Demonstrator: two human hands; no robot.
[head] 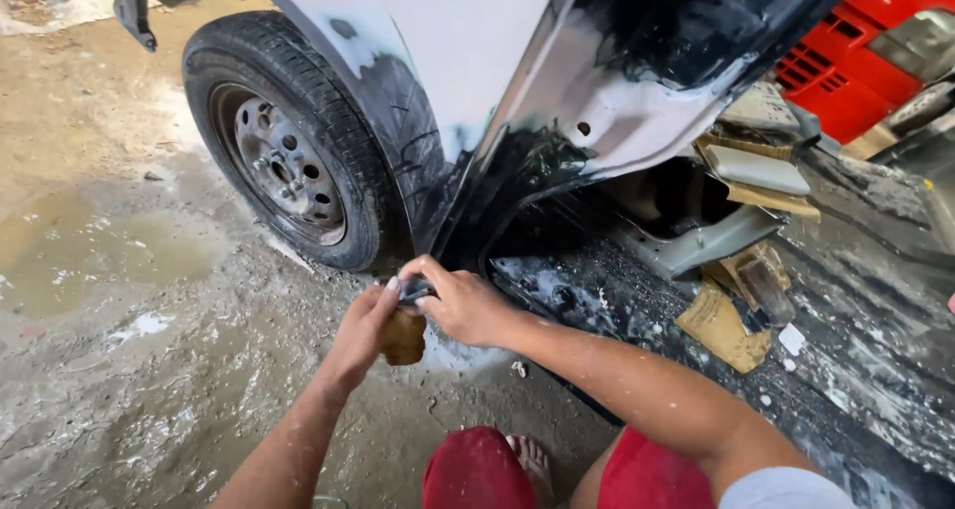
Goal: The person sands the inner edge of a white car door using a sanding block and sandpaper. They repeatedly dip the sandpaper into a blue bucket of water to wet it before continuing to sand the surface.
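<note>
Head view: person crouched at the bottom edge of a car body, just right of the front wheel. Right hand pinches a small dark sanding pad at the lower corner of the panel; left hand is curled around a tan sponge just below, touching the pad. Ground is wet and muddy, puddle at far left. Risks, as judged: grit from the mud on sponge or pad could scratch the panel; the wet pad could slip from the fingertips; knuckles could catch the sharp door sill.
</note>
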